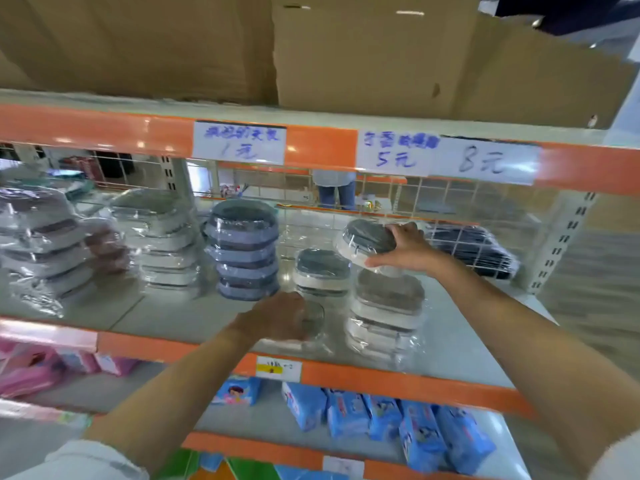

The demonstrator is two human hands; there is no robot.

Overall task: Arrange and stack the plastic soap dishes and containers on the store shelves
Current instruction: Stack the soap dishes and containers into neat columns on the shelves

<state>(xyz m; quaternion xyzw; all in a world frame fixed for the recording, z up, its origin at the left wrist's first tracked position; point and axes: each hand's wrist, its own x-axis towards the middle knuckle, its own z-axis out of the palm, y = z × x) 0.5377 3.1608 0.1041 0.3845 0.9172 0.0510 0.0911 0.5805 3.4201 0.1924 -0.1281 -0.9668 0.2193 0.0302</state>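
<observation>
We are gripping a wrapped soap dish (369, 239) in our right hand (403, 252), fingers curling over its dark grey lid and thumb lying under its white base. The dish is rounded, sealed in clear crinkled film, and it is tilting toward us in the air, just above a white stack (386, 317) of the same dishes. Our right arm is stretching up and inward from the lower right, wrist bending left.

Our left hand (277, 318) is lying knuckles-up on a clear wrapped container (313, 323) at the front of the shelf (104, 313), fingers curling over it; blur is hiding how tightly it is holding. The left forearm is rising from the lower left.

Between the two hands and a little farther back, a short stack (322, 271) of white dishes with grey lids is standing. Left of our left hand and deeper in, a blue stack (244, 249) is rising taller, then a pale stack (162, 244), then greyish wrapped piles (41, 244) leaning at the far left. Beyond our right hand, dark flat packets (474, 247) are lying against a wire grid.

Above the hands, handwritten price labels (446, 157) are sticking to the orange rail, with cardboard boxes (346, 53) on top. Below our arms, blue packets (381, 420) are lining the lower shelf.
</observation>
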